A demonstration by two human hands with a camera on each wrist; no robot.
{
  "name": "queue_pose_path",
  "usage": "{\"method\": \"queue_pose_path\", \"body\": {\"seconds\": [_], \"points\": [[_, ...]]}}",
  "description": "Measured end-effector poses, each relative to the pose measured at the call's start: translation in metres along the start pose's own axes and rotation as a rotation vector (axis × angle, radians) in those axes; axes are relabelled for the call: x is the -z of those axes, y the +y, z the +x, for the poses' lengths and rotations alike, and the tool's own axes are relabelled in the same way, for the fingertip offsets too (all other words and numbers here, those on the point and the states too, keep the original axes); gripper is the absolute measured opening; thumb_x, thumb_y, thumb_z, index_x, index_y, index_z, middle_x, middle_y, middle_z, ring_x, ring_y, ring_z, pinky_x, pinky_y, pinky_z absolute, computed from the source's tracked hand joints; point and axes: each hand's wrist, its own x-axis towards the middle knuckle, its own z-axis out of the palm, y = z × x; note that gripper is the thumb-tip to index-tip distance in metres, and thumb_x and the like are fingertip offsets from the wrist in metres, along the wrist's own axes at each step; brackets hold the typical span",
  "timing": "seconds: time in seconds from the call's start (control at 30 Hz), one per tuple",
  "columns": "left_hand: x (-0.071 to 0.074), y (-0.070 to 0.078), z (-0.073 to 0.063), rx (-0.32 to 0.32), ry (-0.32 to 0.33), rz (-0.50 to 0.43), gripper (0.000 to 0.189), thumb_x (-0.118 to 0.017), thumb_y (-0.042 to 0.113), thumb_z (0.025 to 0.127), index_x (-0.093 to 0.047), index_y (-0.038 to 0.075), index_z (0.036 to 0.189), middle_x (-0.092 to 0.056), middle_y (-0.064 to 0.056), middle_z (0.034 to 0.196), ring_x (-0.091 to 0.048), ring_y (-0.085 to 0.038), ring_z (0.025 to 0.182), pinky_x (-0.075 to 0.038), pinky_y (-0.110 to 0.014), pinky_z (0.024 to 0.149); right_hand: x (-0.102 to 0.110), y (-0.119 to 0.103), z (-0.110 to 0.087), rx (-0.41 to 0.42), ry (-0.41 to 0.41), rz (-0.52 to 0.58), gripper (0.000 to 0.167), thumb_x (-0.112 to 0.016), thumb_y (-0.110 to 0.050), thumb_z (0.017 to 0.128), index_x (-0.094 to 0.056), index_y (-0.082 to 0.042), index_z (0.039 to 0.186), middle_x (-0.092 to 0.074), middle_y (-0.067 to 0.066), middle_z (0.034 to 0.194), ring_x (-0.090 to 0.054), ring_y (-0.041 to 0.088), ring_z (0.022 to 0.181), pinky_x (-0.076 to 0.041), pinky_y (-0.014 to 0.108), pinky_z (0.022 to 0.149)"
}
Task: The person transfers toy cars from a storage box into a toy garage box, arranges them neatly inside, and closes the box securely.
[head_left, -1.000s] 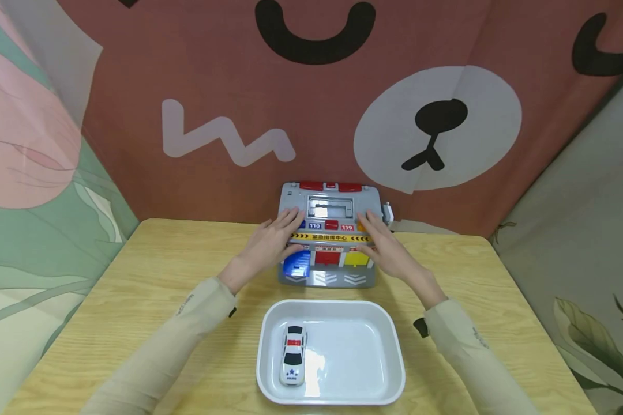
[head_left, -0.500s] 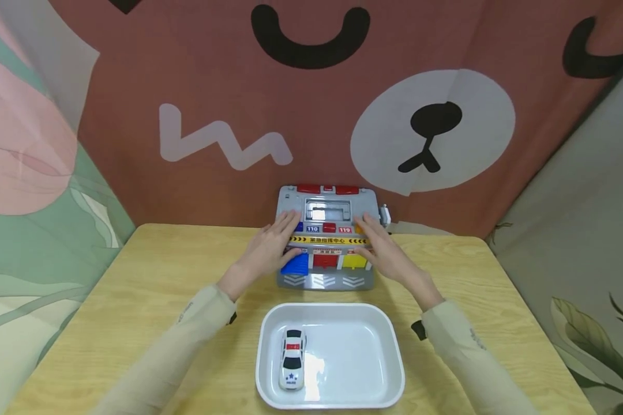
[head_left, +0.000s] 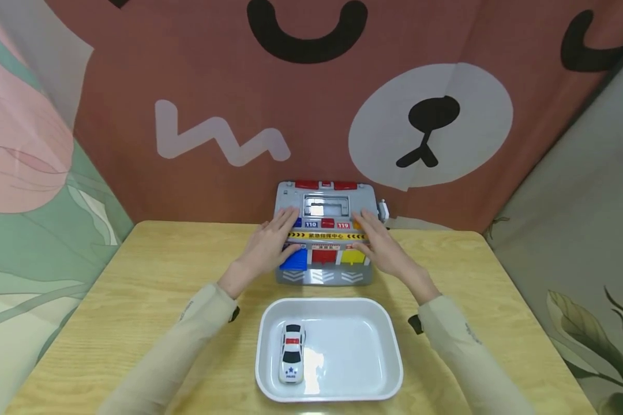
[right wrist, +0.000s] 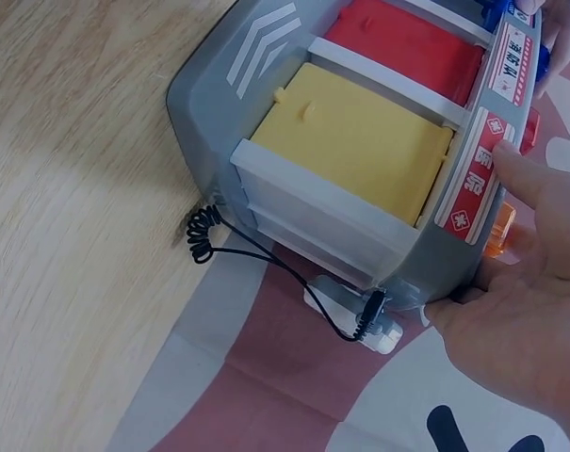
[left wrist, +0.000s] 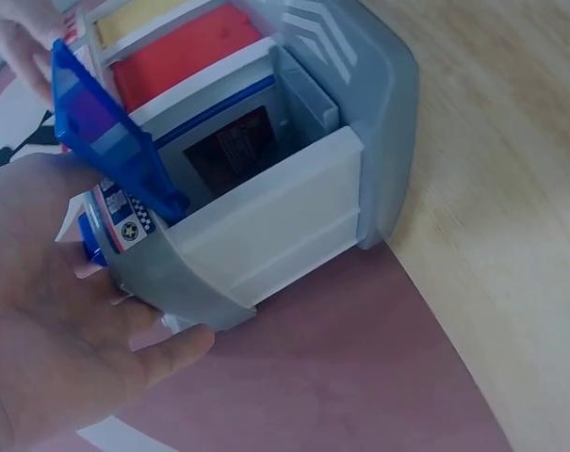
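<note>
A grey toy garage (head_left: pixel 326 236) with blue, red and yellow doors stands at the table's far edge. My left hand (head_left: pixel 270 248) grips its left upper edge, thumb at the front and fingers laid over the top. On the opposite side, my right hand (head_left: pixel 386 248) holds the right upper edge, its thumb on the red sign (right wrist: pixel 473 179). In the left wrist view the blue door (left wrist: pixel 110 122) is swung up, baring a bay with a dark sticker (left wrist: pixel 236 149) inside. The red door (right wrist: pixel 407 47) and yellow door (right wrist: pixel 350 141) are closed.
A white tray (head_left: pixel 363 397) sits in front of the garage. Inside its left part lies a white toy police car (head_left: pixel 291 357). A small white handset (right wrist: pixel 355 315) with a coiled black cord (right wrist: pixel 202 234) hangs on the garage's right side. A printed curtain (head_left: pixel 228 69) backs the table (head_left: pixel 161 276).
The head view has shifted slightly. Both hands keep their places on the garage, and the blue door's lower edge appears a little higher against the base than a second ago.
</note>
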Motion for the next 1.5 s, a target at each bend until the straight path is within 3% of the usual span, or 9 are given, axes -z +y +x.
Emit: {"method": "queue_pose_path", "body": {"seconds": [0.3, 0.57, 1.0, 1.13, 1.27, 1.5], "points": [[-0.001, 0.004, -0.008, 0.02, -0.018, 0.07, 0.08, -0.056, 0.04, 0.097, -0.013, 0.006, 0.155, -0.018, -0.016, 0.158, -0.016, -0.034, 0.145, -0.025, -0.056, 0.11, -0.001, -0.003, 0.001, 0.015, -0.01, -0.017, 0.07, -0.059, -0.024, 0.097, -0.02, -0.008, 0.154, -0.009, 0.021, 0.159, -0.007, 0.036, 0.145, -0.021, 0.055, 0.112], [-0.002, 0.012, -0.023, 0.013, 0.014, 0.05, 0.073, -0.053, 0.036, 0.099, -0.016, 0.007, 0.155, -0.016, -0.016, 0.159, -0.014, -0.035, 0.145, -0.028, -0.056, 0.109, 0.002, -0.004, -0.001, -0.001, -0.006, -0.019, 0.069, -0.058, -0.023, 0.098, -0.021, -0.008, 0.154, -0.009, 0.02, 0.159, -0.007, 0.035, 0.146, -0.021, 0.054, 0.112], [-0.001, 0.025, -0.051, -0.001, 0.023, 0.023, 0.061, -0.048, 0.036, 0.101, -0.032, 0.001, 0.149, -0.014, -0.018, 0.159, -0.015, -0.034, 0.145, -0.029, -0.056, 0.108, 0.003, -0.004, -0.001, -0.012, -0.016, -0.005, 0.07, -0.06, -0.024, 0.097, -0.021, -0.01, 0.154, -0.008, 0.02, 0.159, -0.006, 0.035, 0.146, -0.021, 0.055, 0.112], [0.003, 0.029, -0.057, 0.006, 0.064, -0.044, 0.057, -0.052, 0.032, 0.1, -0.038, 0.002, 0.147, -0.02, -0.019, 0.157, -0.019, -0.034, 0.144, -0.031, -0.056, 0.107, 0.005, -0.003, -0.002, -0.014, -0.009, -0.008, 0.07, -0.06, -0.023, 0.097, -0.021, -0.01, 0.154, -0.008, 0.02, 0.159, -0.006, 0.034, 0.146, -0.022, 0.055, 0.111], [0.004, 0.033, -0.069, 0.003, 0.156, -0.166, 0.052, -0.059, 0.024, 0.097, -0.045, 0.003, 0.142, -0.035, -0.02, 0.15, -0.033, -0.034, 0.138, -0.036, -0.055, 0.104, 0.005, -0.001, -0.002, -0.015, -0.015, -0.008, 0.071, -0.06, -0.024, 0.097, -0.021, -0.01, 0.154, -0.008, 0.019, 0.159, -0.006, 0.034, 0.146, -0.022, 0.055, 0.112], [0.002, 0.047, -0.092, 0.058, 0.276, -0.385, 0.029, -0.058, 0.009, 0.097, -0.06, 0.004, 0.125, -0.06, -0.011, 0.119, -0.053, -0.024, 0.112, -0.048, -0.041, 0.094, 0.001, -0.001, 0.0, -0.003, -0.02, -0.017, 0.07, -0.059, -0.024, 0.097, -0.02, -0.01, 0.155, -0.008, 0.02, 0.159, -0.006, 0.034, 0.146, -0.021, 0.055, 0.112]]}}
